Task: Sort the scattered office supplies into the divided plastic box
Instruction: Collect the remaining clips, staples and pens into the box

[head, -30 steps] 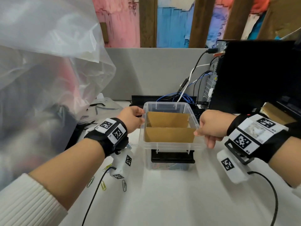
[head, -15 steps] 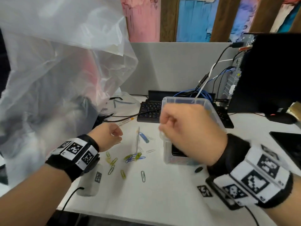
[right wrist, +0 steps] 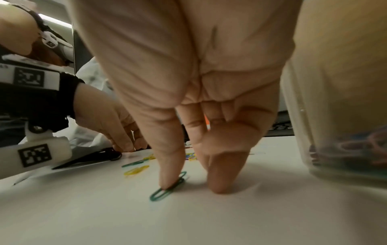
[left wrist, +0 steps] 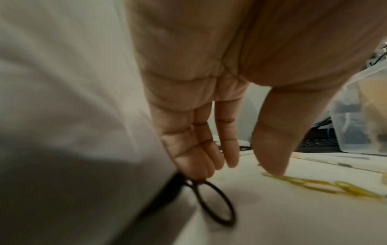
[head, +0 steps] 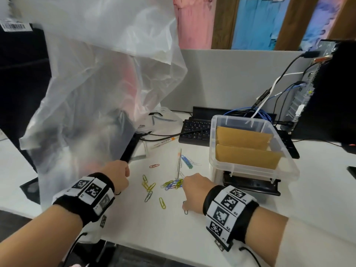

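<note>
The clear divided plastic box point(head: 217, 160) with brown cardboard dividers point(head: 246, 157) stands at the right, on a black object. Coloured paper clips point(head: 171, 185) lie scattered on the white table, along with two pens point(head: 178, 164). My right hand point(head: 194, 191) is down on the table just left of the box. In the right wrist view its thumb point(right wrist: 169, 165) presses a green paper clip point(right wrist: 161, 194) and its straight fingers point(right wrist: 226, 174) touch the table. My left hand point(head: 119, 176) rests left of the clips, fingers straight, touching a black ring point(left wrist: 211, 203); its thumb point(left wrist: 272, 149) touches yellow clips point(left wrist: 314, 184).
A large clear plastic bag point(head: 92, 93) over dark equipment fills the left side, close to my left hand. Behind the clips are a black keyboard point(head: 194, 130), cables point(head: 269, 97) and a dark computer case point(head: 327, 89). The table edge point(head: 154, 247) runs near my wrists.
Both hands let go of the box rim and came down to the left onto the table among the clips. The right hand, raised as a fist half a second ago, now presses a clip.
</note>
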The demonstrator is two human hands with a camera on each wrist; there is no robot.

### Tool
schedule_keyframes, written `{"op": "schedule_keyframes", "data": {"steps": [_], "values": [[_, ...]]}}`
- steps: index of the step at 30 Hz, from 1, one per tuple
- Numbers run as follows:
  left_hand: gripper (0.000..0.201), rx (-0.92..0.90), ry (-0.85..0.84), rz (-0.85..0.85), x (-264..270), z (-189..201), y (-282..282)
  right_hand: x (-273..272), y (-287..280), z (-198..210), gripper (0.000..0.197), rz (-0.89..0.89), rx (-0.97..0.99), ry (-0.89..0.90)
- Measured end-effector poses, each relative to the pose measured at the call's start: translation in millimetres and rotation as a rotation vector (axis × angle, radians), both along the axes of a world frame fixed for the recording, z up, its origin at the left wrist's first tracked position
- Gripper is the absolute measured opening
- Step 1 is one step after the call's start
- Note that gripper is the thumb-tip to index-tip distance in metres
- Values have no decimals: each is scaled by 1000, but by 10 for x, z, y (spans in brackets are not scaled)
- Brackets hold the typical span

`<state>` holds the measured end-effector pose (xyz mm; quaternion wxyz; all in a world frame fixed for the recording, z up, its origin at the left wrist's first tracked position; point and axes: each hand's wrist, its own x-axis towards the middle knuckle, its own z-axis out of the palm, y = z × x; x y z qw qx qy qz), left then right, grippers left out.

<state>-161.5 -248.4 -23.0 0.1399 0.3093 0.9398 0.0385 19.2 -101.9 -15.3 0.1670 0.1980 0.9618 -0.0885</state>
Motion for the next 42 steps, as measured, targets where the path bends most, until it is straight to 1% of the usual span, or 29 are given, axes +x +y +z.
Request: {"op": "schedule_keyframes", "data": {"steps": [1,2,3,4,5,6,8,9,10,14,15,17,19,20,22,24,26,28,29,31,34,36,38,39,42], "values": [[17,-6,-7,-17,27,-13,17,-38,9,-12,27,2,10,-12],[20,-19,-10,-45,64,-28,42,-68,3,3,15,24,20,-14],[24,-36,-13,-74,111,-51,72,-96,9,0,15,20,19,-32],[29,-39,-19,-94,155,-74,109,-110,-1,20,22,27,30,-51],[33,-35,-30,-104,203,-91,148,-144,14,-12,18,13,15,-70],[36,-23,-35,-114,249,-104,193,-158,20,-19,7,27,21,-77],[38,-13,-32,-129,339,-119,269,-185,52,-82,31,11,8,-83],[36,-7,-30,-136,375,-128,301,-196,74,-106,38,19,-6,-89],[33,-1,-25,-145,404,-131,328,-198,82,-111,39,36,-8,-91],[20,16,-32,-162,460,-113,390,-208,44,-167,35,29,-18,-84],[19,13,-37,-166,461,-104,392,-216,15,-173,29,26,-25,-49],[17,8,-47,-164,455,-94,384,-245,-50,-147,7,34,-85,29],[15,4,-73,-158,441,-106,372,-283,-113,-136,19,46,-150,91],[12,-2,-84,-156,441,-110,370,-314,-147,-144,21,47,-178,103],[9,-34,-90,-173,446,-116,381,-373,-229,-161,17,48,-189,99],[14,-73,-87,-197,457,-108,407,-409,-299,-179,19,44,-184,90],[14,-94,-74,-218,452,-98,426,-425,-334,-189,25,54,-171,116],[19,-96,-53,-218,434,-98,445,-416,-339,-167,29,64,-158,148],[21,-98,-45,-220,420,-97,447,-410,-330,-149,31,63,-154,153],[18,-102,-48,-223,385,-96,455,-399,-295,-111,28,51,-143,139],[9,-40,-69,-214,344,-94,442,-354,-209,-89,24,37,-122,80],[9,18,-80,-213,334,-88,433,-315,-132,-103,22,16,-112,58],[10,62,-88,-226,339,-69,454,-275,-65,-104,14,-19,-82,55],[9,82,-97,-232,353,-55,474,-257,-35,-96,13,-43,-68,64],[7,152,-126,-241,422,-6,570,-239,17,-84,33,-117,-53,71]]}}
